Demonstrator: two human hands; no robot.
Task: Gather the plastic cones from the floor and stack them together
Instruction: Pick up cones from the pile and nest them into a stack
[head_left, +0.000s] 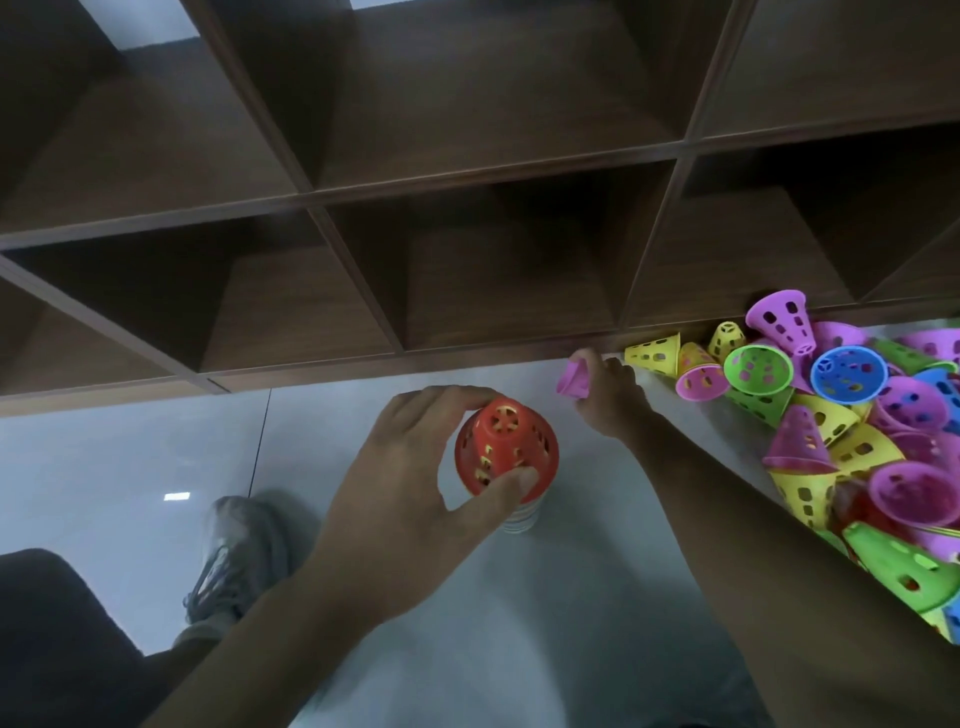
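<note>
The head view looked down at a pale tiled floor (130, 457) in front of a dark wooden shelf unit (363, 208) with open square compartments. The shelf unit serves as the landmark here.

Just in front of its bottom edge, toward the middle, stood a stack of cones (511, 478) on the floor, a red cone (506, 449) on top with paler rims showing beneath it. The left hand (410, 499) gripped that red cone — thumb on the near side, fingers (457, 397) curled over the far side by the perforated tip.

Nearer the shelf unit and to the right of the stack, the right hand (605, 395) held a pink cone (574, 382) just off the shelf's base board, fingers wrapped round it; the cone was partly hidden by the hand, so which way it pointed could not be told.

Further right along the shelf's foot lay a loose pile of cones (831, 431) — pink, yellow, green and blue, all with holes in their sides, tumbled at every angle. A green cone (758, 369) and a blue cone (847, 374) lay with their open mouths facing up; a purple-pink one (782, 322) rested against the shelf's lower edge. The right forearm crossed in front of the pile's near side.

Away from the shelf unit, at lower left, a grey shoe (239, 556) sat on the floor beside a dark trouser leg (57, 639).
</note>
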